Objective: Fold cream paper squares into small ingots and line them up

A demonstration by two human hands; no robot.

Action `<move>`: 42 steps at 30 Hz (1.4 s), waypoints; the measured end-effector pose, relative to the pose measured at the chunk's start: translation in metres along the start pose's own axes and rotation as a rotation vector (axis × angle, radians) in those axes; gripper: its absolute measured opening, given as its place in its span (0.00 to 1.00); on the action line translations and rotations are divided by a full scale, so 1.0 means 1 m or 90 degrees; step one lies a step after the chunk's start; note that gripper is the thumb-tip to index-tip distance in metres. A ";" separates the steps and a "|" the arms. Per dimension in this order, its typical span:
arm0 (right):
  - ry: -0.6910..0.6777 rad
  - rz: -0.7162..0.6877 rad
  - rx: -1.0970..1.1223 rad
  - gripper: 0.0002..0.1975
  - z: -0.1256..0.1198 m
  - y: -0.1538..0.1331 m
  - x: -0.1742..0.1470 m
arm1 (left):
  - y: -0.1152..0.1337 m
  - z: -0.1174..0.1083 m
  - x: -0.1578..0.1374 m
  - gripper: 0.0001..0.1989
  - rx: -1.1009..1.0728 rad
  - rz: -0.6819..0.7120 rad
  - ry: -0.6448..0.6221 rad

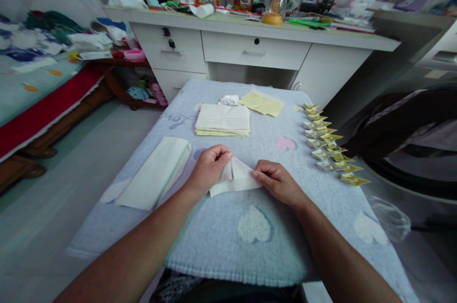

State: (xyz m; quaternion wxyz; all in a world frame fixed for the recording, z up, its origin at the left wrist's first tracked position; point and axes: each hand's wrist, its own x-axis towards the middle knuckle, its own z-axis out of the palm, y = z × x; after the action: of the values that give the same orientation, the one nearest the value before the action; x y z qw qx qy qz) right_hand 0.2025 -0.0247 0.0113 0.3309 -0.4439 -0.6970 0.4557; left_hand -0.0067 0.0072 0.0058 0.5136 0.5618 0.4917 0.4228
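Between my two hands is a partly folded sheet of white paper [237, 181], its top creased into a point and a flat strip along the bottom. My left hand [210, 167] pinches it near the peak on the left. At its right corner, my right hand [276, 179] grips the edge between thumb and curled fingers. Just beyond lies a stack of white and yellow paper sheets [223, 120]. A long folded white paper [155, 172] rests left of my left hand. Folded paper boats [324, 136], yellow and white, line the table's right side.
A blue cloth with heart patterns covers the table [210, 246]. Toward the back are a yellow sheet [262, 102] and a crumpled white paper [229, 100]. A cluttered white desk [257, 51] stands behind, a bed [39, 89] to the left, and a clear plastic bag [391, 217] at the right edge.
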 end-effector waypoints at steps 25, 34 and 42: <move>-0.066 -0.136 -0.382 0.23 0.012 0.007 0.000 | -0.016 0.014 0.012 0.05 0.498 0.228 0.005; -0.061 -0.146 -0.370 0.17 0.010 0.005 0.000 | -0.007 -0.001 0.000 0.07 0.484 0.224 -0.201; -0.066 -0.146 -0.352 0.17 0.008 0.005 -0.002 | 0.004 -0.014 -0.007 0.04 0.459 0.190 -0.304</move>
State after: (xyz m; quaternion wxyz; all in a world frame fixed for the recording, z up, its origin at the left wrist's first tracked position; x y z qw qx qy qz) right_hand 0.1979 -0.0287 0.0040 0.2110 -0.4120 -0.8559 0.2307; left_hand -0.0208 0.0021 0.0114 0.3179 0.8510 0.3892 0.1525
